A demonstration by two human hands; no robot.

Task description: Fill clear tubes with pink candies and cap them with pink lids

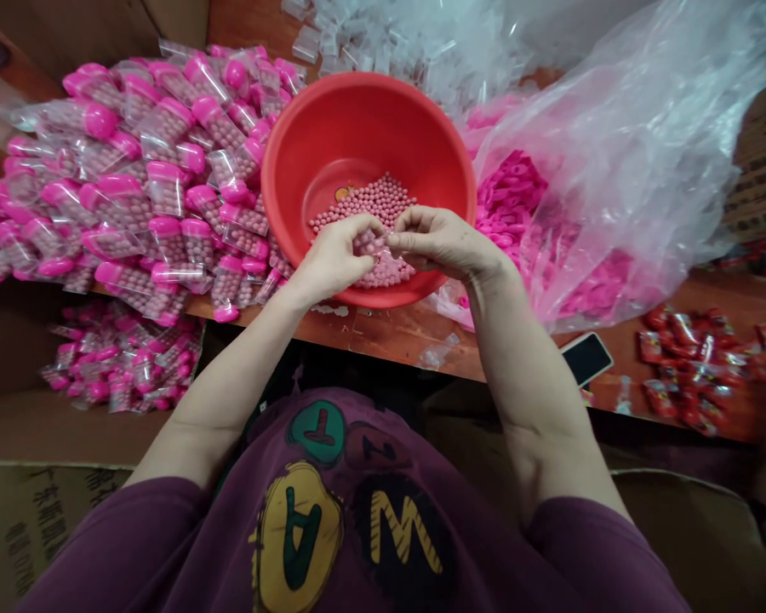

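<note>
My hands meet over a red plastic basin that holds a heap of small pink beads. Between the fingertips of my left hand and my right hand is a small clear plastic packet with pink beads inside. Both hands pinch it from either side, and their fingers hide most of it. The hands are just above the beads, and I cannot tell whether they touch them.
Many clear bottle-shaped packets with pink caps cover the wooden table's left side, and more lie in a cardboard box. A plastic sack of pink pieces stands right. Red packets and a phone lie front right.
</note>
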